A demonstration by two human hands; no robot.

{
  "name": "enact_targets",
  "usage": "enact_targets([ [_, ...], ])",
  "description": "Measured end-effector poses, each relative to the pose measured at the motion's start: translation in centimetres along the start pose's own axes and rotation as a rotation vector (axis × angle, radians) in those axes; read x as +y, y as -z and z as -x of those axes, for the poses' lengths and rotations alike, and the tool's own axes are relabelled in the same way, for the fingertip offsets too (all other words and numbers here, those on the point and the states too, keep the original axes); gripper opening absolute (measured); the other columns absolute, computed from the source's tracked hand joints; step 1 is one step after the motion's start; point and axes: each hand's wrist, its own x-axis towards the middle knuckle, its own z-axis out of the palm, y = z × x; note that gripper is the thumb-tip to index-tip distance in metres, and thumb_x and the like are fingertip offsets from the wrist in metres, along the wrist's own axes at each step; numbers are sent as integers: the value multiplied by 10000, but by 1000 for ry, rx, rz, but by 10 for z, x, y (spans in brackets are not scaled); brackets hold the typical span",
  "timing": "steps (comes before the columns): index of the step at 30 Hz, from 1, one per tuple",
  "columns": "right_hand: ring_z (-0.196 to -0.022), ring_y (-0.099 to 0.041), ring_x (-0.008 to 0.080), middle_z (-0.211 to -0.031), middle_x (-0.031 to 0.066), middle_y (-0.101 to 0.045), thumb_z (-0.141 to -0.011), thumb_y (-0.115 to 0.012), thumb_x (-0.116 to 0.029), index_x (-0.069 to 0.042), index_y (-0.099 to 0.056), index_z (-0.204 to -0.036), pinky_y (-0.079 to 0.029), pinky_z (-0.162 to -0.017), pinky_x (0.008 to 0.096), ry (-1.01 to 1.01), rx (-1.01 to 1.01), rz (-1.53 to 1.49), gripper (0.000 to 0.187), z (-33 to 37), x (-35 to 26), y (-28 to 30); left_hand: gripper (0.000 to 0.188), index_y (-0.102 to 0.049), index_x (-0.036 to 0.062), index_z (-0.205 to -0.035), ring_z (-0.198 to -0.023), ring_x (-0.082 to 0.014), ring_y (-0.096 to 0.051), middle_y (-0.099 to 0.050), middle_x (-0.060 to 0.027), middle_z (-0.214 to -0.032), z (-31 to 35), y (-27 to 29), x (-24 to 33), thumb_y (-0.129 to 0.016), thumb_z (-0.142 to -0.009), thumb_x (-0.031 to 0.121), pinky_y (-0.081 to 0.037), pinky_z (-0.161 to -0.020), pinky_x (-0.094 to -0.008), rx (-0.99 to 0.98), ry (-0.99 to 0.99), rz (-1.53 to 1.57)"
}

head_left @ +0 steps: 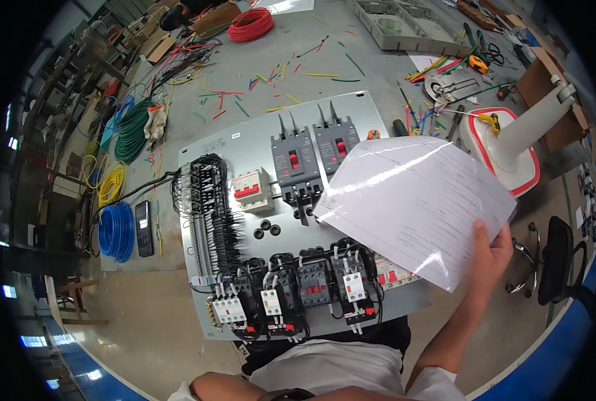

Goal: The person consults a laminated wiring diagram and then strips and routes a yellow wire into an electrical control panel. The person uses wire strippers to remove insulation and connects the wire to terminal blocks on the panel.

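Silver mounting plate, left of fingers of right hand. White printed sheet, glare-streaked, slightly bowed, spread ahead-left of fingers. Its lower-right edge pinched by thumb and fingers, nearly closed. Left fingers: cannot be told.

Along the left of the grey workbench, a blue wire coil lies just beside a black smartphone; a yellow wire coil and a green wire coil lie farther off. A red wire coil sits on the far side, and a pale plastic enclosure at far right. A red-edged white stand base stands at right, a black swivel chair beyond it on the floor.
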Motion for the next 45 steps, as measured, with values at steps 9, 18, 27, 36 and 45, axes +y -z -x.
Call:
enact_targets([
  [9,-1162,-668,153,-1303,116,-728,-1031,-701,-46,67,-622,-1423,-497,-1053,319,-23,-51,24,415,2,-10,10,113,-750,-26,-1037,-968,-237,-669,-710,-114,-1019,16,-9,17,-769,-1003,80,-502,-848,-331,53,26,-24],
  [18,-1265,-637,193,-1422,147,-665,-1030,-659,-27,75,-483,-1549,-452,-1128,333,-63,-125,40,557,-2,-18,23,295,-700,-42,-1051,-999,-302,-607,-696,-167,-1049,66,0,72,-586,-1092,228,-467,-884,-431,282,101,-405],
  [27,-1447,-494,281,-1638,188,-483,-1073,-674,-144,49,-372,-1656,-365,-1231,389,-107,-98,227,684,-19,10,24,271,-651,-15,-1029,-924,-267,-630,-670,-172,-965,177,5,173,-569,-1109,231,-510,-876,-396,777,-494,-843],
  [36,-1348,-588,354,-1553,281,-569,-1022,-677,-95,149,-443,-1575,-459,-1159,441,19,-186,267,648,-17,-10,10,194,-719,64,-1064,-885,-110,-680,-740,-20,-970,273,50,325,-638,-1094,237,-533,-789,-288,1376,-674,-1300],
  [45,-1342,-604,382,-1548,301,-575,-1016,-705,-107,109,-478,-1577,-454,-1168,451,129,-135,427,642,-33,-3,28,228,-780,38,-1089,-987,-254,-748,-793,-117,-1066,325,134,507,-720,-962,218,-586,-877,-391,1699,-531,-1959],
])
